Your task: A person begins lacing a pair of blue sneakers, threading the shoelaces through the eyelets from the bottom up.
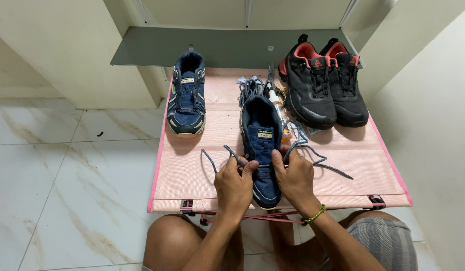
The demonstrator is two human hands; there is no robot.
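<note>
Lacing a navy shoe [261, 150]
Left hand [234, 186] and right hand [294, 179] pinch its laces [322, 161]; lower eyelets threaded, upper ones left.

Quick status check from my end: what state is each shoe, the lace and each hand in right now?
Navy shoe in hand: lying flat on the pink mat, lace only partly threaded.
Grey lace: loose, ends trailing on the mat both sides.
Second navy shoe: upright, laced, untouched.
Black and red shoes: paired, upright, laced.
Left hand: pinching the lace at the shoe's toe end.
Right hand: gripping the shoe's side and lace.
</note>
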